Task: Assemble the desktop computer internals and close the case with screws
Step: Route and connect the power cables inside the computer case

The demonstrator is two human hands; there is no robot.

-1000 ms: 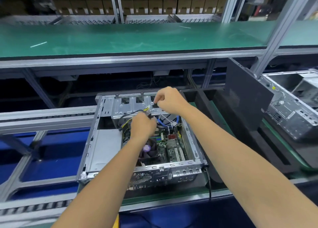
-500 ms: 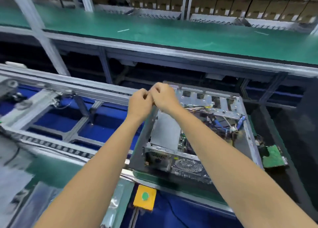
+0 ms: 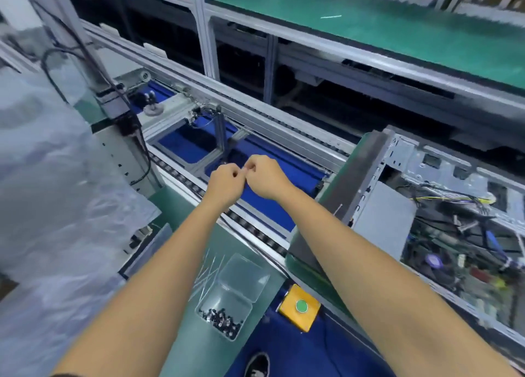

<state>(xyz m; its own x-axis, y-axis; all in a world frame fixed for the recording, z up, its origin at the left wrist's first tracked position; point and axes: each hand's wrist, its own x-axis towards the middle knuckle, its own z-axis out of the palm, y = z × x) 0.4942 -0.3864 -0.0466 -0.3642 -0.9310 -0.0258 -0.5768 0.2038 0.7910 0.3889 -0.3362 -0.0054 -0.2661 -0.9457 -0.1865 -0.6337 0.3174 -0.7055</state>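
Both hands' curled fingers (image 3: 241,169) meet above the conveyor (image 3: 255,126); green bench (image 3: 397,27) behind; grip unclear.

Open computer case (image 3: 443,206), internals exposed, right.

Single head-worn wide-angle view, looking forward and steeply down, close over both forearms; fingers (image 3: 246,167) meet mid-frame, open case (image 3: 403,160) right of them, screw box (image 3: 227,300) below.

We find no legible text, label, brand or number anywhere. The open computer case (image 3: 443,206) and the yellow button box (image 3: 299,308) bear nothing we can read through the blur.
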